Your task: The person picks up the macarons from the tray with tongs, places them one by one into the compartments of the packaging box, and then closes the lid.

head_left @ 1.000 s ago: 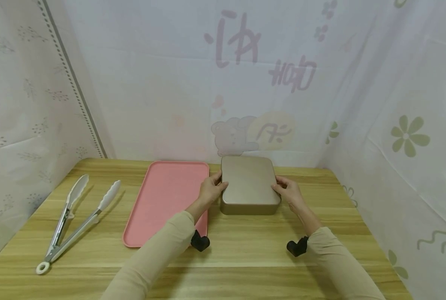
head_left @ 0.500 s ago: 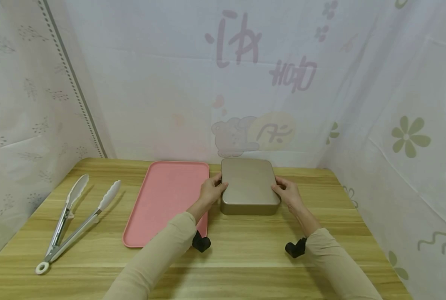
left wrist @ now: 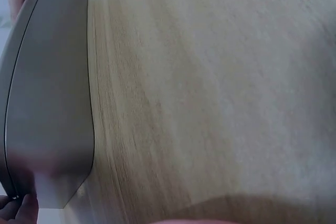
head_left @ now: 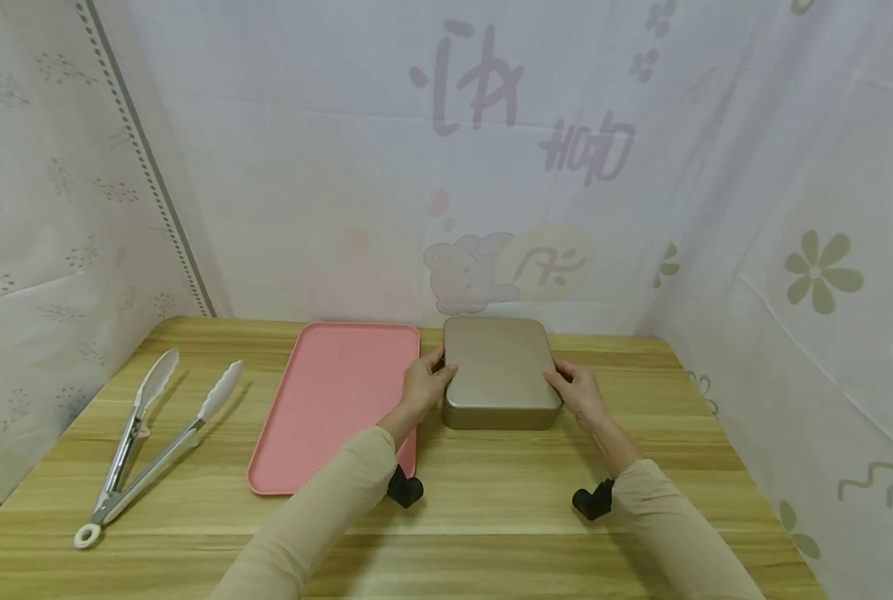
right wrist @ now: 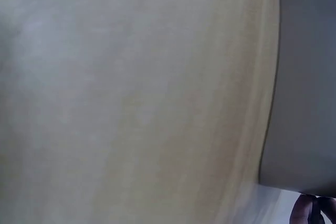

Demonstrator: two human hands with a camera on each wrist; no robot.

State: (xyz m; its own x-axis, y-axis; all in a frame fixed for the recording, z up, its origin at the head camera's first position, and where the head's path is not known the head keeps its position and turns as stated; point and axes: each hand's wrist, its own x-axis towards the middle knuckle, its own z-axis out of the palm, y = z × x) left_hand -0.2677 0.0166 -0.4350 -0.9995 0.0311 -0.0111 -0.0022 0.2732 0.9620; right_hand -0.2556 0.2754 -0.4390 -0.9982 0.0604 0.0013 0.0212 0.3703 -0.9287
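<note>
A square champagne-coloured metal tin [head_left: 497, 367] sits on the wooden table at the back, its smooth lid [head_left: 494, 354] on top. At its left side my left hand [head_left: 422, 385] pinches the lid's edge, thumb on top and fingers at the side. My right hand [head_left: 579, 390] pinches the opposite edge in the same manner. A thin seam between lid and body shows on the tin [left wrist: 50, 87] in the left wrist view, with fingertips [left wrist: 26, 209] at its corner. In the right wrist view, fingertips [right wrist: 302, 211] touch the tin's edge. The tin's inside is hidden.
Left of the tin lies a flat pink tray [head_left: 333, 392], partly under my left forearm. Farther left, a pair of spread kitchen tongs [head_left: 149, 458] with white tips rests on the table [head_left: 506, 517]. Patterned cloth [head_left: 318, 167] hangs behind and at both sides.
The lid's back edge has come down slightly since one second ago. Both hands keep their hold, and the forearms have shifted only a little.
</note>
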